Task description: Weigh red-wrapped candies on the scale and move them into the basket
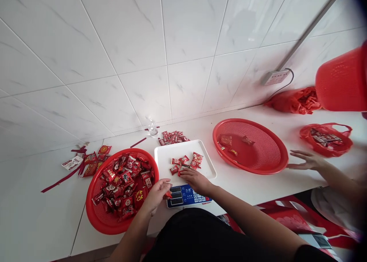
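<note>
Nearest, at lower centre: holding a small red piece (168, 194) in the bare left hand (156, 196), fingers curled round it, just beside the basket rim. Right of that, reaching over the white plastic tray (162, 158) with the bare right hand (196, 180), fingertips down at the small red wrapped sweets (174, 170); cannot tell whether gripping any. Below the tray, see the scale's blue-and-white keypad panel (187, 195). On the tray, also see a larger red printed packet (196, 160).

At lower left, note a round red plastic basket (94, 220) heaped with red-wrapped sweets (126, 178). Right of centre, note a wide red perforated basket (252, 155) with a few packets inside; at its right rim, another person's hand (305, 160), fingers spread. Beyond the tray, see a pile of small red packets (172, 137) and a clear plastic bottle (151, 127) near the white tiled wall (189, 78).
</note>
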The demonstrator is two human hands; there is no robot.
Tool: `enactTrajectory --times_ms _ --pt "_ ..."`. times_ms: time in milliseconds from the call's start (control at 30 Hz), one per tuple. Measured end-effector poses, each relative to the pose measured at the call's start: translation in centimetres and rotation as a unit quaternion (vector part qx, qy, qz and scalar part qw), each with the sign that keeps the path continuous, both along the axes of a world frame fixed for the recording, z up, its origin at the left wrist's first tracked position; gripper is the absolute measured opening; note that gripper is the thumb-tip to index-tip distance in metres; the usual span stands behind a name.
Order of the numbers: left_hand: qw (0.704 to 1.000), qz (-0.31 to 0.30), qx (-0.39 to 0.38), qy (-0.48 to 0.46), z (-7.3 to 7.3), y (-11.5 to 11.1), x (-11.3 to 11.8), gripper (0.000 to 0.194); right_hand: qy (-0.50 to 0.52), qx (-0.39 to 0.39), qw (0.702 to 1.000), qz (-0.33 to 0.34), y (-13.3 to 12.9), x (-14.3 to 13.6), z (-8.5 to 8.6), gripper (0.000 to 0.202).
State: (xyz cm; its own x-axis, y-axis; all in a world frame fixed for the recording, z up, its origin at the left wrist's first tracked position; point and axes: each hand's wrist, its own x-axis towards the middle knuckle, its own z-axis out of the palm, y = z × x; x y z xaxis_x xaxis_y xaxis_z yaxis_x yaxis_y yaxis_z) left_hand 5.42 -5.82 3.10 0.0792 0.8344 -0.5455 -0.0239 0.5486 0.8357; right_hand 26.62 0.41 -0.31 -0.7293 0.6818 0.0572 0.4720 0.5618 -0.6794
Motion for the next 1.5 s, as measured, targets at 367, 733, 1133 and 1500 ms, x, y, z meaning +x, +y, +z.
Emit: enactTrajectory --times_ms 367,733,1133,1500 --pt "0.990 0.143 0.014 0.015 1.3 -1.5 -3.2 0.043 -0.108 -0.048 0.951 -0.285 2.0 3.1 -0.5 0.051" --pt "0.988 0.136 -0.003 -0.074 0.9 -3.7 -0.8 0.047 -0.031 -0.044 0.973 -0.224 -1.2 1.7 0.9 0.045" --pt "0.998 0.003 -0.024 -0.054 1.7 -3.7 7.1 0.045 0.058 -0.284 0.955 -0.057 -6.5 2.2 6.4 0.045" --pt "0.997 0.032 -0.027 -0.059 2.3 -4.4 10.3 0.043 0.040 -0.280 0.956 -0.075 -6.8 5.4 4.4 0.043"
